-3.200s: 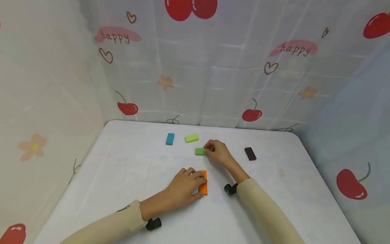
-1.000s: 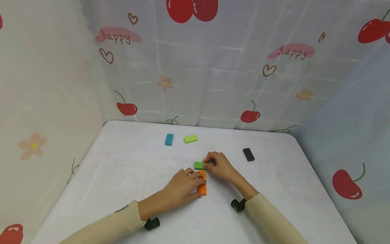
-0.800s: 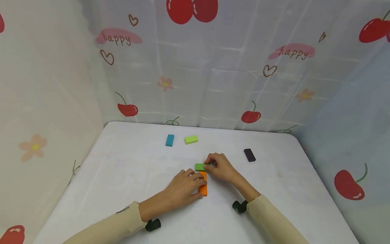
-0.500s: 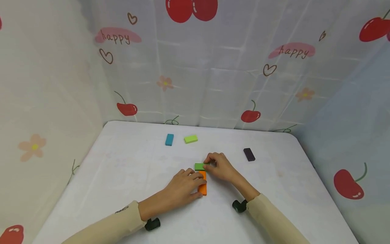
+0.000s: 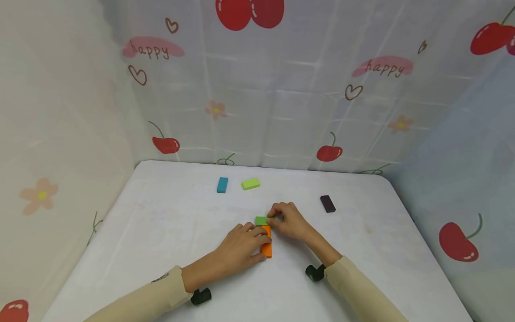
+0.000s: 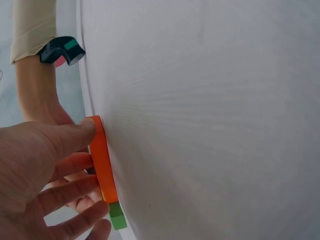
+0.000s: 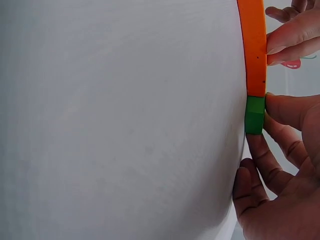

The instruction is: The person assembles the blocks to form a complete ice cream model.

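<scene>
In the head view an orange block [image 5: 267, 249] lies lengthwise on the white table, and my left hand [image 5: 238, 248] holds it, thumb at the near end and fingers over its upper part. Across its far end sits a shorter green block [image 5: 261, 221], forming a T shape. My right hand [image 5: 290, 221] pinches the green block at its right end between thumb and fingers. The right wrist view shows the orange block [image 7: 254, 50] meeting the green block [image 7: 255, 115] end to side. Part of the green block is hidden behind the right fingers.
Farther back on the table [image 5: 173, 214] lie a blue block [image 5: 222, 185] and a lime block [image 5: 251, 184]. A dark block [image 5: 327, 204] is off to the right. Printed curtains [image 5: 265, 116] surround the table's back and sides.
My right hand has drawn the green block toward me, from well beyond the orange block to right against its far end. The left hand and orange block have stayed in place.
</scene>
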A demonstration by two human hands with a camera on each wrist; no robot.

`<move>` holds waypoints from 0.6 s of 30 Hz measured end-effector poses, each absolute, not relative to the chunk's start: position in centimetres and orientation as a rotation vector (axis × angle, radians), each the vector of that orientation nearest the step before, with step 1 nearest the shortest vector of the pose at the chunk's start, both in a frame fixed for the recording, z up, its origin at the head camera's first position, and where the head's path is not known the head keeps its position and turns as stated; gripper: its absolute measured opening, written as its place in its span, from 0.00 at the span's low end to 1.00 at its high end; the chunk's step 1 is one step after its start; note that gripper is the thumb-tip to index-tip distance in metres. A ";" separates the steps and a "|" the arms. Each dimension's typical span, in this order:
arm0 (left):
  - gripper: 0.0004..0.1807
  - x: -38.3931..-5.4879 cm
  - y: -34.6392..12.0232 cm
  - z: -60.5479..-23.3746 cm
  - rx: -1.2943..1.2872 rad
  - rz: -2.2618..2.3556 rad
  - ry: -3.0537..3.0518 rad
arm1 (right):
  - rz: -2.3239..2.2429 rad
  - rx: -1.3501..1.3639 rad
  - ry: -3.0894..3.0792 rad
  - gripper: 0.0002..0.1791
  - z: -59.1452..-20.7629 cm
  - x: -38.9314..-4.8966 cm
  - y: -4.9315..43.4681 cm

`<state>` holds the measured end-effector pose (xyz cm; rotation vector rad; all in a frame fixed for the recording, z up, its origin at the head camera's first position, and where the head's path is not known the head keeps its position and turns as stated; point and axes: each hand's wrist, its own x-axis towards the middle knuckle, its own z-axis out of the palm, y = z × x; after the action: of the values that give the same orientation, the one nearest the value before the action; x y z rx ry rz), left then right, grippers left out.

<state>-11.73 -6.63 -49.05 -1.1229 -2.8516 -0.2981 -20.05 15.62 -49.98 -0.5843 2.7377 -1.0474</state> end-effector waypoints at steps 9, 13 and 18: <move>0.23 -12.4 -6.9 -49.2 -1.184 -0.371 -2.871 | -1.025 -0.630 2.710 0.03 -49.6 -20.1 15.8; 0.23 -13.1 -7.3 -49.1 -1.258 -0.439 -2.880 | -1.017 -0.722 2.695 0.03 -49.4 -20.3 16.0; 0.22 -14.0 -7.5 -49.2 -1.354 -0.449 -2.864 | -1.006 -0.772 2.677 0.03 -49.4 -20.4 16.3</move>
<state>-14.01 -7.47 -49.21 -1.3538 -2.8640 -0.4486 -20.44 16.31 -49.40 -0.7722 2.6774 -1.0064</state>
